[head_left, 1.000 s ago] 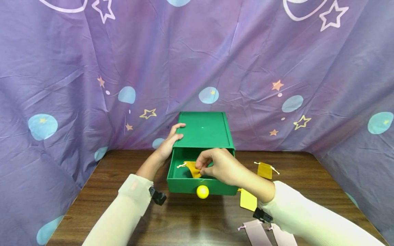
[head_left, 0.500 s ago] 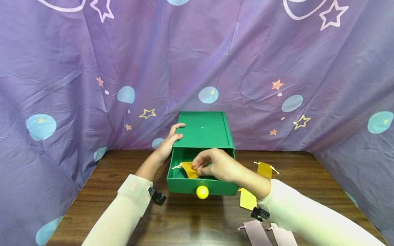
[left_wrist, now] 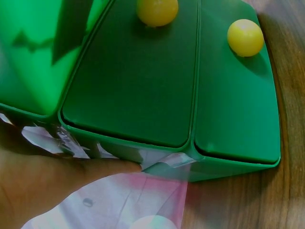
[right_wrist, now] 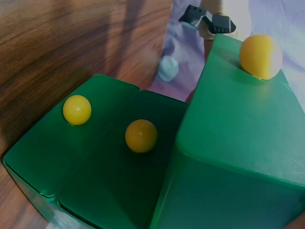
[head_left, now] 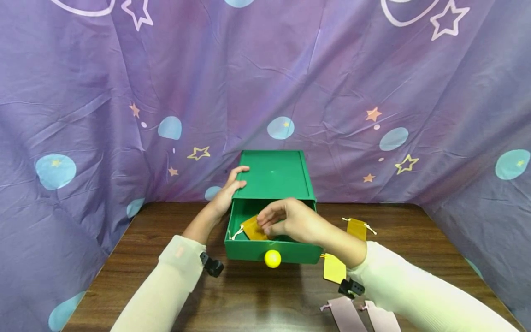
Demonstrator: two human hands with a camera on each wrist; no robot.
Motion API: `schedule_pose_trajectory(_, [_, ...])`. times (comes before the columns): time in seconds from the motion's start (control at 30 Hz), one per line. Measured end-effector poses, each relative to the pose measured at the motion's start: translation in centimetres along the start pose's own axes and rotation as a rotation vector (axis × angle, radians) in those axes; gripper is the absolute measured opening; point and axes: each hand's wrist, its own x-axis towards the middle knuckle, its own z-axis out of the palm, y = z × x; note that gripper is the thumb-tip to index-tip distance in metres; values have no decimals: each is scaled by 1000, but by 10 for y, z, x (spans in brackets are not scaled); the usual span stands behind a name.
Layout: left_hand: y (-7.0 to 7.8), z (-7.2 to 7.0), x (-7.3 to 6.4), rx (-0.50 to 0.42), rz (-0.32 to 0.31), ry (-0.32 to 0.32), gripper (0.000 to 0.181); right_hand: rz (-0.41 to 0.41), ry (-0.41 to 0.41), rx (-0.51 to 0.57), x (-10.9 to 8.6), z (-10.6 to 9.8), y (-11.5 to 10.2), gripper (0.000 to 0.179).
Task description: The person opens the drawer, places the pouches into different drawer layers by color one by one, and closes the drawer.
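Mustard-coloured, a small drawstring pouch [head_left: 251, 230] lies inside the pulled-out top drawer [head_left: 249, 251] of a green cabinet [head_left: 274, 173], its pale cords trailing toward the drawer's front left corner. The right hand [head_left: 296, 223], fingers and thumb curled, appears to pinch the pouch by its right side, a hold that leaves the cord end free and probably lets the cloth be turned and laid flat. The left hand [head_left: 226, 193] rests against the cabinet's left side, digits extended along the edge rather than clamped, likely to keep the light-looking box from shifting. The drawer stands well out of its housing, giving the reaching hand room from above; two lower drawers [left_wrist: 128, 95] sit pushed in, each with a yellow knob. On the wooden surface [head_left: 249, 299], an ochre pouch [head_left: 356, 227], a yellow pouch [head_left: 334, 269] and two pink pouches [head_left: 347, 314] lie to the cabinet's right, seemingly within easy reach of the right arm.
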Motion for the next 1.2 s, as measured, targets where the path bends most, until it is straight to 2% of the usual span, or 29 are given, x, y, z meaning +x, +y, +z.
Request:
schedule_pose_trajectory(0.17, [1,1,0,17,-1,6,53,-15,16,-40,-1,-1,-4,21])
schedule_pose_trajectory(0.4, [2,2,0,20,-5,13,53,-8,44,-43,-6,-6,-13,23])
schedule_pose_trajectory(0.63, [2,3,0,10,-9,13,52,-61,77,-48,-21,-7,-21,25])
schedule_pose_trajectory(0.93, [1,2,-1,13,2,11,53,-66,119,-27,-42,-2,-28,25])
schedule_pose_trajectory(1.2, [2,2,0,6,-6,10,54,-64,120,-34,-55,-3,-32,26])
